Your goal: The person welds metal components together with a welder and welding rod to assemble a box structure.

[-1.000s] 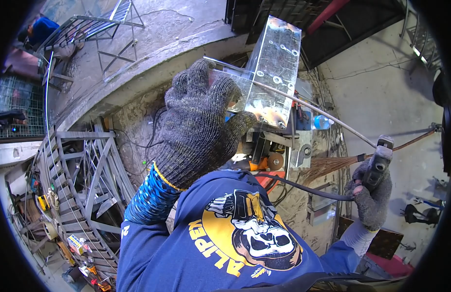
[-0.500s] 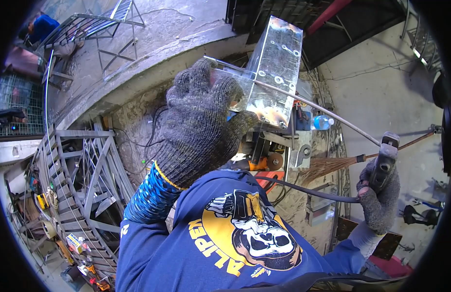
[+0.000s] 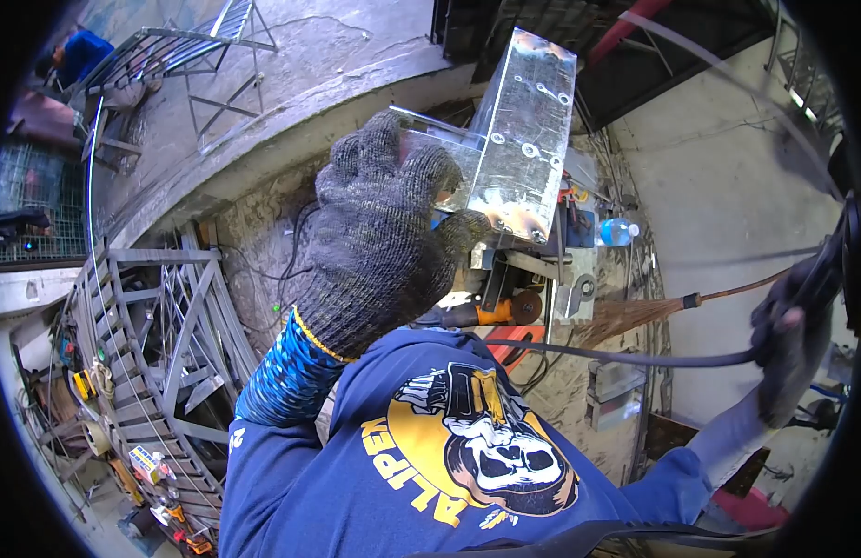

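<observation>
My left hand, in a dark knit glove, is closed on the end of a thin metal piece. That piece reaches the side of a shiny rectangular metal tube, which has several round weld spots and a scorched lower end. At the far right, my gloved right hand is blurred and wrapped round a dark welding electrode holder. A long rod, smeared by motion, extends up and left from the holder. A dark cable runs from my right hand toward my body.
An angle grinder lies below the tube, near a water bottle. A broom is to the right. Metal frames stand at the left, with tools below. A person in blue is at the top left.
My right hand has moved right and up with the holder. The rod has swung up off the tube. My left hand and the tube have barely shifted.
</observation>
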Demonstrator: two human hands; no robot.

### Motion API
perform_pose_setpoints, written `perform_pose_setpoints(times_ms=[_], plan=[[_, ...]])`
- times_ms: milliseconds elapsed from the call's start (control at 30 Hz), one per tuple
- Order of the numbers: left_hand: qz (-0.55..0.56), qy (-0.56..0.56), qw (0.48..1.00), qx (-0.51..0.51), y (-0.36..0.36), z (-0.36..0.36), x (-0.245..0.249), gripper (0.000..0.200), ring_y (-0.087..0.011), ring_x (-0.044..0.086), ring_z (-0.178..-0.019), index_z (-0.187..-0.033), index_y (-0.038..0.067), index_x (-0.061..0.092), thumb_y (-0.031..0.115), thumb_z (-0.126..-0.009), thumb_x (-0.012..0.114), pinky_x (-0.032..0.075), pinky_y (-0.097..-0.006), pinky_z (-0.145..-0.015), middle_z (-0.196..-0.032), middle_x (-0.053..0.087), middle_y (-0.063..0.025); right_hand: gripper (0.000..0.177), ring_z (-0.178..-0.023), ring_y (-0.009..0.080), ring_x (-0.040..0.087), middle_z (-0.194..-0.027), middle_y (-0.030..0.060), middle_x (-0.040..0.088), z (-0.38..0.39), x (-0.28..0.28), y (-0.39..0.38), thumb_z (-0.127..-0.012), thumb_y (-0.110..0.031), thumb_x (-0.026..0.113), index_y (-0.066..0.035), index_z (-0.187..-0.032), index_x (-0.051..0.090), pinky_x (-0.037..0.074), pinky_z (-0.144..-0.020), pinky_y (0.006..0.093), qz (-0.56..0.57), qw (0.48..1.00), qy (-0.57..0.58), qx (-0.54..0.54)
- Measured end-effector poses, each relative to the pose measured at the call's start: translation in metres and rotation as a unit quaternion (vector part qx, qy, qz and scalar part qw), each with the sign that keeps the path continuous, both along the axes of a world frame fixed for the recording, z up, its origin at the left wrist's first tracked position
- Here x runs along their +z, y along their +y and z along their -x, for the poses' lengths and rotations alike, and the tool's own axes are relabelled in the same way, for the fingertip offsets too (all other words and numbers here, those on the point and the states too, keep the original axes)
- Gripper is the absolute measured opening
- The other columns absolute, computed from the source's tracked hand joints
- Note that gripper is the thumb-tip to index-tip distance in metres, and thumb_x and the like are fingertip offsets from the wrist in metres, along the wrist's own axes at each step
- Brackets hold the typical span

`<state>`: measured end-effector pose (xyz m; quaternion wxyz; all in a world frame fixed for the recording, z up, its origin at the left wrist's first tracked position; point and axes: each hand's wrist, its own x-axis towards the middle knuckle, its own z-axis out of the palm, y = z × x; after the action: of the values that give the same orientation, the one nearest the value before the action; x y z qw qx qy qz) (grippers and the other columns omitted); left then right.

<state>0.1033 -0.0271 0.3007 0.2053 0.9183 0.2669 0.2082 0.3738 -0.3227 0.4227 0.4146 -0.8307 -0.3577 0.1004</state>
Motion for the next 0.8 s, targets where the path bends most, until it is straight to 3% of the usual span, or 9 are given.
perform_pose_setpoints(times_ms=[100, 200, 267, 333, 367, 433, 467, 667, 800], plan=[[0.003, -0.015, 1.000, 0.001, 0.001, 0.000, -0.004, 0.044, -0.0463, 0.051, -0.119, -0.103, 0.006, 0.063, 0.034, -0.074, 0.082, 0.040, -0.0528, -0.100, -0.130, 0.052, -0.0280, 0.041, -0.052, 0.0031, 0.041, -0.078, -0.0019, 0.046, -0.036, 0.011, 0.025, -0.101, -0.037, 0.056, -0.003, -0.125, 0.052, 0.032, -0.045, 0.0198, -0.031, 0.994, -0.101, 0.011], [-0.018, -0.015, 1.000, 0.000, 0.001, 0.000, -0.003, 0.045, -0.0467, 0.051, -0.119, -0.103, 0.006, 0.063, 0.034, -0.074, 0.083, 0.040, -0.0528, -0.099, -0.131, 0.051, -0.0287, 0.039, -0.051, 0.0028, 0.037, -0.078, -0.0018, 0.045, -0.098, 0.010, 0.022, -0.101, -0.035, 0.056, -0.003, -0.122, 0.053, 0.031, -0.045, 0.0194, -0.015, 1.000, -0.015, -0.002], [-0.025, -0.013, 1.000, 0.006, 0.001, -0.001, -0.001, 0.045, -0.0467, 0.051, -0.119, -0.103, 0.006, 0.063, 0.035, -0.075, 0.083, 0.040, -0.0526, -0.100, -0.132, 0.051, -0.0291, 0.039, -0.052, 0.0026, 0.038, -0.078, -0.0018, 0.046, -0.084, 0.003, 0.027, -0.101, -0.036, 0.056, -0.003, -0.120, 0.052, 0.032, -0.045, 0.0192, -0.018, 1.000, -0.006, -0.023], [0.007, 0.002, 1.000, 0.003, 0.001, 0.000, 0.001, 0.046, -0.0464, 0.050, -0.121, -0.104, 0.006, 0.064, 0.036, -0.075, 0.082, 0.039, -0.0525, -0.101, -0.132, 0.051, -0.0294, 0.050, -0.052, 0.0030, 0.040, -0.076, -0.0020, 0.046, -0.038, -0.009, 0.033, -0.097, -0.045, 0.061, -0.002, -0.120, 0.052, 0.033, -0.046, 0.0194, -0.062, 0.996, -0.058, 0.001], [0.008, 0.005, 1.000, 0.004, 0.000, 0.001, 0.002, 0.046, -0.0464, 0.050, -0.121, -0.104, 0.006, 0.064, 0.036, -0.075, 0.082, 0.039, -0.0525, -0.101, -0.132, 0.051, -0.0294, 0.064, -0.057, 0.0038, 0.046, -0.076, -0.0018, 0.046, -0.022, -0.002, 0.028, -0.089, -0.053, 0.069, -0.001, -0.122, 0.050, 0.036, -0.048, 0.0190, -0.028, 0.999, -0.009, 0.018], [-0.001, 0.003, 1.000, 0.008, 0.000, 0.000, 0.002, 0.046, -0.0463, 0.048, -0.122, -0.104, 0.007, 0.064, 0.037, -0.075, 0.082, 0.038, -0.0528, -0.103, -0.133, 0.051, -0.0294, 0.074, -0.063, 0.0049, 0.049, -0.081, 0.0001, 0.051, -0.008, -0.016, 0.012, -0.081, -0.054, 0.077, -0.001, -0.126, 0.049, 0.038, -0.052, 0.0178, -0.027, 0.998, 0.039, 0.029], [-0.002, 0.002, 1.000, 0.006, -0.001, -0.001, 0.003, 0.046, -0.0463, 0.048, -0.122, -0.104, 0.007, 0.064, 0.037, -0.075, 0.082, 0.038, -0.0528, -0.103, -0.133, 0.051, -0.0294, 0.075, -0.065, 0.0052, 0.049, -0.083, 0.0008, 0.053, 0.015, -0.022, 0.021, -0.080, -0.052, 0.079, -0.001, -0.126, 0.049, 0.039, -0.052, 0.0178, -0.059, 0.998, 0.023, 0.029], [0.014, 0.010, 1.000, 0.013, -0.002, 0.000, 0.005, 0.045, -0.0464, 0.048, -0.124, -0.104, 0.007, 0.064, 0.037, -0.075, 0.082, 0.038, -0.0531, -0.102, -0.134, 0.050, -0.0291, 0.075, -0.066, 0.0067, 0.052, -0.081, 0.0004, 0.055, 0.037, -0.006, 0.013, -0.076, -0.048, 0.084, 0.000, -0.124, 0.052, 0.041, -0.058, 0.0205, 0.047, 0.993, 0.100, 0.035], [0.019, 0.006, 1.000, 0.010, -0.001, 0.002, 0.004, 0.044, -0.0466, 0.048, -0.123, -0.104, 0.007, 0.064, 0.036, -0.075, 0.082, 0.039, -0.0528, -0.102, -0.134, 0.050, -0.0294, 0.093, -0.069, 0.0061, 0.052, -0.083, -0.0035, 0.057, 0.045, -0.006, 0.019, -0.071, -0.058, 0.084, 0.003, -0.134, 0.051, 0.040, -0.062, 0.0204, 0.074, 0.995, 0.043, 0.047]])
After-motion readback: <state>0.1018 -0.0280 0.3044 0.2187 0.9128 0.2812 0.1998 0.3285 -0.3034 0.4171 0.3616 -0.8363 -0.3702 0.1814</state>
